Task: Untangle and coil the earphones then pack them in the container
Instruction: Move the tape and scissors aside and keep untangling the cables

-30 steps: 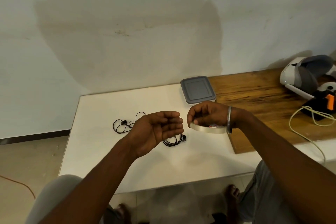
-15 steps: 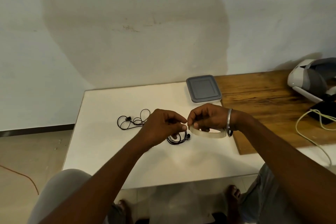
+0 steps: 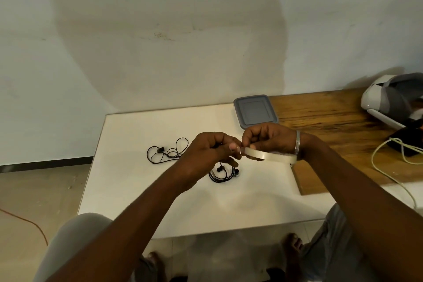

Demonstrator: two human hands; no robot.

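I see the right hand (image 3: pixel 267 139) curled over the tape (image 3: pixel 267 155), gripping the clear roll from above and holding it flat, clear of the table (image 3: pixel 137 190); a metal bangle (image 3: pixel 297 146) sits on that wrist. The left hand (image 3: pixel 210 153) meets it from the left, fingers bent, its thumb and forefinger pinching the roll's near left edge. Just under the left hand the coiled earphones (image 3: pixel 223 177) lie on the table, partly hidden by the fingers. Left of that hand, well apart, the tangled earphones (image 3: pixel 164 152) lie loose. Beyond the right hand stands the container (image 3: pixel 255 111), its grey lid on. To the right of the right hand lies a wooden board (image 3: pixel 332 121) with a headset (image 3: pixel 389 98) and a pale cable (image 3: pixel 389 174).
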